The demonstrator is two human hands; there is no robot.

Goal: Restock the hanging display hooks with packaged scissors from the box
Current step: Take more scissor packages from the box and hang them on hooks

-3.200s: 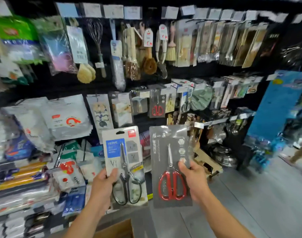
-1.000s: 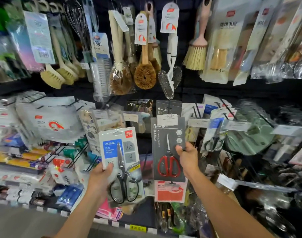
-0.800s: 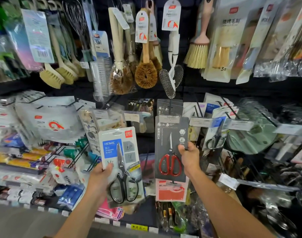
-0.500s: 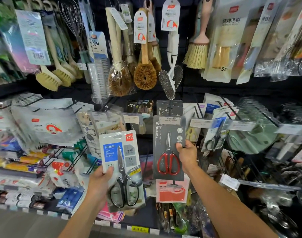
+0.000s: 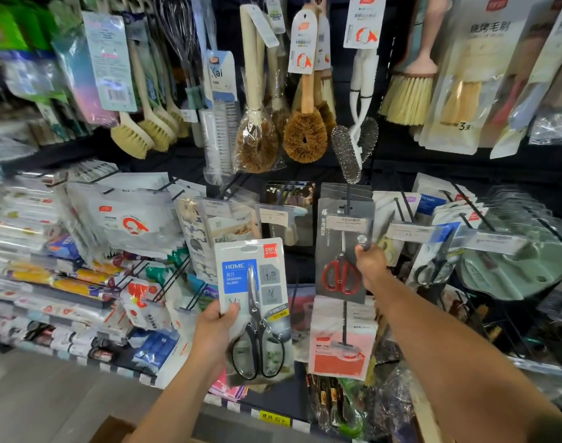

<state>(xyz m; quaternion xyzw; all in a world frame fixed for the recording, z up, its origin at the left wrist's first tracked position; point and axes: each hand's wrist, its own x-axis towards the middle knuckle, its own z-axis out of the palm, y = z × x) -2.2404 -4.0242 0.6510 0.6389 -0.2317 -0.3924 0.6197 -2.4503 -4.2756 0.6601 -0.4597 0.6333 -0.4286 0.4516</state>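
My left hand (image 5: 214, 330) holds a white and blue pack of black-handled scissors (image 5: 254, 302) by its lower left corner, upright in front of the shelf. My right hand (image 5: 370, 265) grips the right edge of a dark grey pack of red-handled scissors (image 5: 338, 251). The top of that pack sits on a black display hook (image 5: 348, 199), in front of more grey packs of the same kind. A corner of the brown cardboard box (image 5: 113, 430) shows at the bottom edge.
Brushes (image 5: 303, 129) and a whisk (image 5: 177, 30) hang on the row above. White pouches (image 5: 129, 219) fill hooks at the left. Other scissor packs (image 5: 433, 260) and green items (image 5: 513, 266) hang at the right. A pink and white pack (image 5: 340, 340) hangs below the grey pack.
I have stepped close to the shelf. My right hand carried the red-handled pack up and forward to the hook, and its top now sits on the hook. The left hand has kept its pack still.
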